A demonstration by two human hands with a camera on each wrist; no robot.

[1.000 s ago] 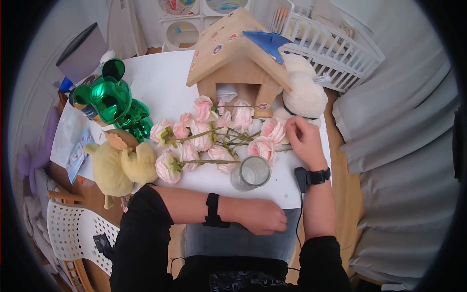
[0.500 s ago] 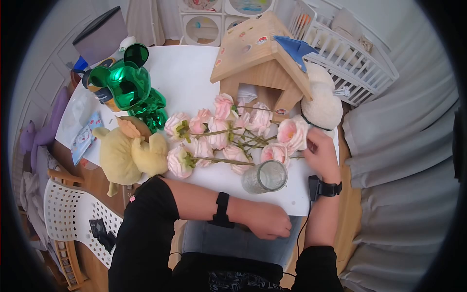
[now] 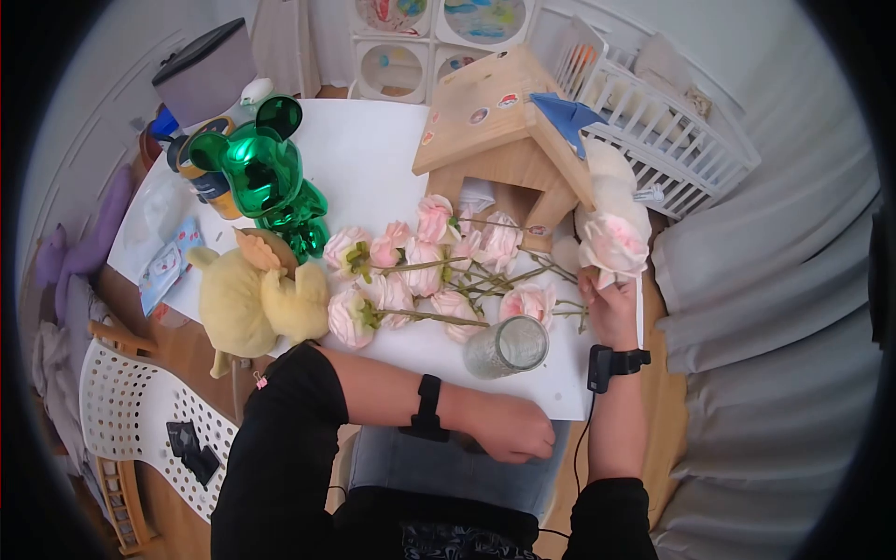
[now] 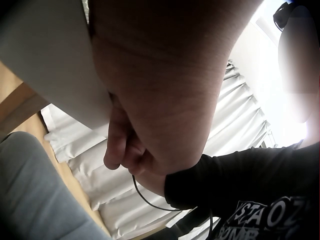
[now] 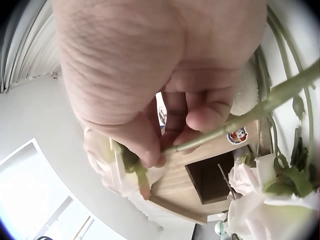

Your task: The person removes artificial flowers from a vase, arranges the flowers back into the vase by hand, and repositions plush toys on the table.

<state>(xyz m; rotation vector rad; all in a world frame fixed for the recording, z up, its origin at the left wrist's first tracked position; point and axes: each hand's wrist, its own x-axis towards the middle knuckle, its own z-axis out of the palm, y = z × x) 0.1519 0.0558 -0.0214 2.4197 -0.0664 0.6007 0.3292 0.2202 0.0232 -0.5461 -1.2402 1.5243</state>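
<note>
My right hand (image 3: pixel 611 313) pinches the stem of a pink rose (image 3: pixel 614 245), its bloom upright above the fingers at the table's right edge. In the right wrist view, thumb and fingers of the hand (image 5: pixel 150 65) meet on the green stem (image 5: pixel 245 117) just below the bloom (image 5: pixel 107 162). Several other pink roses (image 3: pixel 425 266) lie heaped with crossing stems on the white table (image 3: pixel 364 140). A clear glass vase (image 3: pixel 509 347) stands near the front edge. My left hand (image 3: pixel 513 429) hangs loosely curled and holds nothing; the left wrist view also shows the hand (image 4: pixel 155 110) with bent fingers.
A wooden house (image 3: pixel 495 131) stands behind the roses, with a white plush (image 3: pixel 607 177) beside it. To the left are a green shiny bear figure (image 3: pixel 266 173), a yellow plush (image 3: pixel 247 299) and a patterned packet (image 3: pixel 171 266). A grey seat (image 3: pixel 448 467) is below the table's front.
My right hand has taken hold of a rose at the right of the heap and raised it; its bloom has moved right, in front of the white plush. The left hand stays curled. The head view has shifted.
</note>
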